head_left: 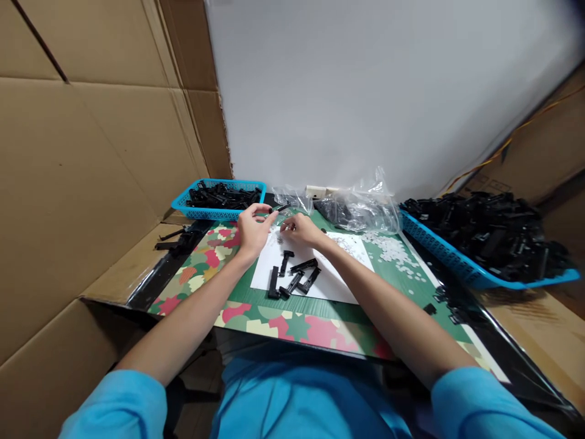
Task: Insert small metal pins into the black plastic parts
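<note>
- My left hand has thumb and fingertips closed in a pinch on a slim black part, which sticks out towards my right side, above the far edge of the white sheet.
- My right hand is just beside it, fingers curled and thumb near the index, low over the sheet; I cannot tell whether anything small sits between the tips.
- The left pinch looks narrow, so a push on the part's free end could, I judge, twist it loose.
- Small pale bits lie on the sheet; a brush of my right wrist or forearm could scatter them.
- Both forearms reach forward and converge, wrists bent, the right one slanting across the sheet's right side.
- Nearer me lie five loose black pieces, some touching; a dropped part could get mixed among them.
- Farther out: white discs, clear bags, a left blue basket and a right blue basket, both full of black pieces.
</note>
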`<move>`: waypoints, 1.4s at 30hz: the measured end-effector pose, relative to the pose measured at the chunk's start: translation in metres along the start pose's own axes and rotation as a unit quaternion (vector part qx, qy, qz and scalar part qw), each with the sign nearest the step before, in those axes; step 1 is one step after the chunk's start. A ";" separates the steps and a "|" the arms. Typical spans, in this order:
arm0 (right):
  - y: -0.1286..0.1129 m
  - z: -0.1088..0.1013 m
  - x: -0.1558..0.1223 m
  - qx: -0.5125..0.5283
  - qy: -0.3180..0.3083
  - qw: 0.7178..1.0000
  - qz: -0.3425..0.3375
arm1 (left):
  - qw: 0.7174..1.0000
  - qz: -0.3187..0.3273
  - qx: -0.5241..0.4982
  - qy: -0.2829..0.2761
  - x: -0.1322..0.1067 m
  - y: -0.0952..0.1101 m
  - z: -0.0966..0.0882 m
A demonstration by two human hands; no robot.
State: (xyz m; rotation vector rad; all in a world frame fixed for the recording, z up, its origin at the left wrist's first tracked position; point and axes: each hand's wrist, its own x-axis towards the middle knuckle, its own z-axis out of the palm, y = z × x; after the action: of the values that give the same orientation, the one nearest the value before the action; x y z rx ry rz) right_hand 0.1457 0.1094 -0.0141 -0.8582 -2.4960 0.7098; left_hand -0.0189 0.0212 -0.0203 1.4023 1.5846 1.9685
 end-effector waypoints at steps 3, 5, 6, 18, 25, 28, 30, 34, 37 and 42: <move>0.005 0.004 0.006 0.005 -0.003 1.000 -0.004 | 1.000 0.015 0.026 0.009 0.001 0.002 -0.001; 0.008 0.005 0.010 0.010 -0.018 1.000 -0.012 | 0.999 0.020 0.032 0.014 0.000 0.001 0.000; 0.010 0.005 0.012 0.012 -0.028 0.999 -0.016 | 0.999 0.020 0.033 0.014 0.000 0.000 0.000; 0.018 -0.009 0.004 0.022 -0.093 0.995 -0.040 | 0.999 0.002 0.052 0.000 -0.001 -0.016 0.003; 0.020 -0.010 -0.002 0.062 -0.100 0.991 -0.057 | 0.999 0.006 0.047 -0.011 -0.003 -0.017 0.005; 0.017 -0.009 -0.001 0.077 -0.118 0.988 -0.063 | 0.999 0.005 0.045 -0.020 -0.004 -0.017 0.006; 0.015 -0.010 -0.001 0.076 -0.131 0.986 -0.064 | 0.999 0.004 0.044 -0.024 -0.005 -0.016 0.006; 0.011 -0.013 -0.005 0.082 -0.133 0.986 -0.057 | 0.999 0.000 0.037 -0.033 -0.006 -0.013 0.006; 0.011 -0.016 -0.009 0.098 -0.102 0.989 -0.044 | 0.999 0.000 0.032 -0.042 -0.007 -0.011 0.005; 0.016 -0.018 -0.016 0.125 -0.066 0.989 -0.037 | 0.999 0.001 0.033 -0.043 -0.008 -0.009 0.006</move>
State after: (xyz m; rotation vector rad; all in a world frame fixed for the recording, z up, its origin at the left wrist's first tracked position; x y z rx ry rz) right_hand 0.1738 0.1153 -0.0127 -0.6438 -2.4673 1.0581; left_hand -0.0135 0.0228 -0.0326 1.4921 1.6230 1.8465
